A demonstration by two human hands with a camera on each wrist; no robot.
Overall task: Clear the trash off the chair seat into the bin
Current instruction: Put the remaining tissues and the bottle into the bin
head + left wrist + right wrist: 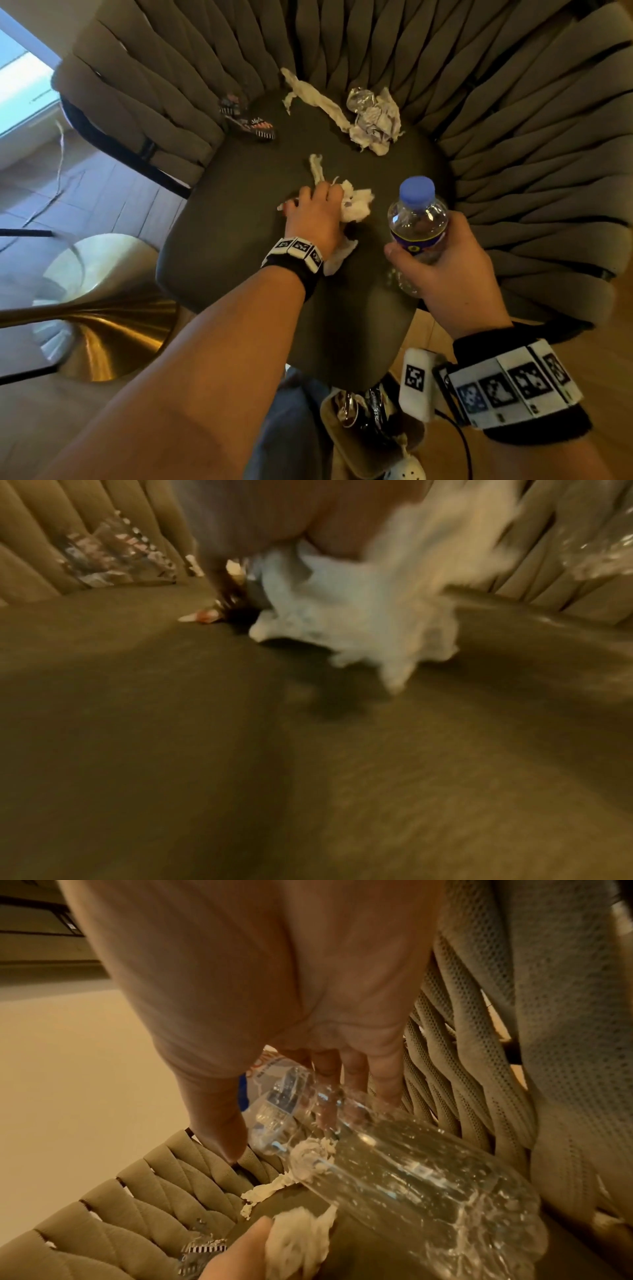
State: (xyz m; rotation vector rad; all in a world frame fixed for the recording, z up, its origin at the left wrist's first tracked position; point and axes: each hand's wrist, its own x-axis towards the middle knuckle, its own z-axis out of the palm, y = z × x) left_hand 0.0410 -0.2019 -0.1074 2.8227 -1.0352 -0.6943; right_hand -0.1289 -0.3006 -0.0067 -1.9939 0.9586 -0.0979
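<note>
Two hands over the chair seat (239, 205): left hand (317, 214) clutches white tissue (356, 205) mid-seat; right hand (455, 267) grasps a clear bottle (416, 219) beside it, toward the seat's right edge.

Left-wrist view motion-blurred; left hand (317, 212) fingers hidden under white tissue (356, 205).
</note>
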